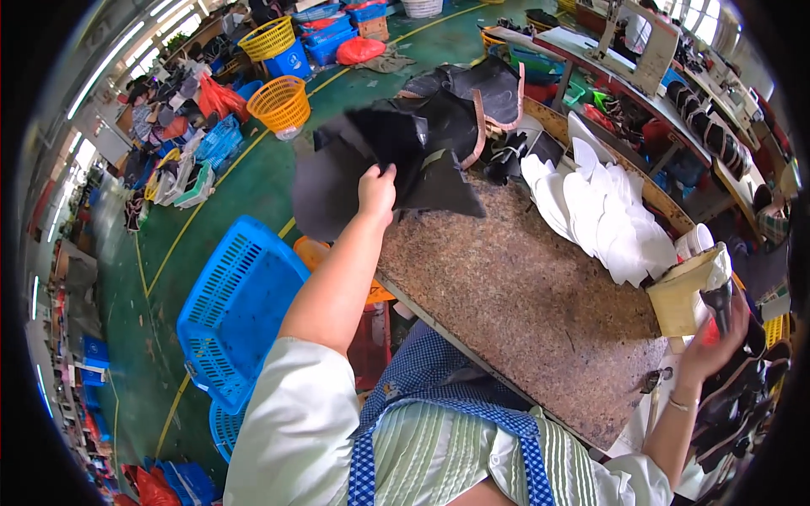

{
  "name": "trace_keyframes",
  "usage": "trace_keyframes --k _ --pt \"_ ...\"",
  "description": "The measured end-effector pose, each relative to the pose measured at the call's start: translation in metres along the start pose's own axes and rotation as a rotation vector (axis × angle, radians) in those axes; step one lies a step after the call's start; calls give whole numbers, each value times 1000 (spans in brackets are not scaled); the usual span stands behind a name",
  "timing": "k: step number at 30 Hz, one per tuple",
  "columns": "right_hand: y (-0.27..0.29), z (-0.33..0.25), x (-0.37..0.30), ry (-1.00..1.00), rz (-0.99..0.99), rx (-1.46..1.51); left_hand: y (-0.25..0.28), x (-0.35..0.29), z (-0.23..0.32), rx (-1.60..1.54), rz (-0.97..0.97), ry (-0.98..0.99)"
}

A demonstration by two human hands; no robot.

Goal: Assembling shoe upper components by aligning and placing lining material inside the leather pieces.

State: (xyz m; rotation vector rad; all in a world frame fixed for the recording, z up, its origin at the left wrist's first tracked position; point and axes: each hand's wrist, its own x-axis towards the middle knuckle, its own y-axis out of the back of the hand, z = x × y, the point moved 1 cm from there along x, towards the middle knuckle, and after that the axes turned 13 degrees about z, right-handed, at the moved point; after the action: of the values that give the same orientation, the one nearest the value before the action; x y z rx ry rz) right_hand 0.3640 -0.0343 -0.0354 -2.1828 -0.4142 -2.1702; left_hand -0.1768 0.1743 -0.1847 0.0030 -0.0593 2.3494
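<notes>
My left hand (377, 192) is closed on the edge of a black sheet piece (333, 181), lifted over the far left corner of the workbench. Other black pieces (440, 187) lie against it; some of their outlines merge. At the far right, my right hand (714, 344) is wrapped round a dark-handled brush (717, 305). The brush leans at the rim of a cream tub (675, 295) crusted with white; its bristles are hidden. Between the hands, a fanned pile of white cut-out sheets (595, 211) rests on the speckled brown benchtop (523, 295).
Black boot-shaft pieces (489, 84) with pale edging lie at the bench's far end. A blue basket (240, 312) stands left of the bench. Farther off are a yellow basket (279, 104) and a sewing machine (633, 46). A white cup (694, 241) sits behind the tub.
</notes>
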Motion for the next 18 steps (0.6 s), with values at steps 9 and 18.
trace_keyframes --k 9,18 --pt "-203 -184 -53 113 -801 731 80 -135 14 413 -240 -752" --pt "-383 -264 -86 594 -785 403 103 -183 -9 274 -74 -473"
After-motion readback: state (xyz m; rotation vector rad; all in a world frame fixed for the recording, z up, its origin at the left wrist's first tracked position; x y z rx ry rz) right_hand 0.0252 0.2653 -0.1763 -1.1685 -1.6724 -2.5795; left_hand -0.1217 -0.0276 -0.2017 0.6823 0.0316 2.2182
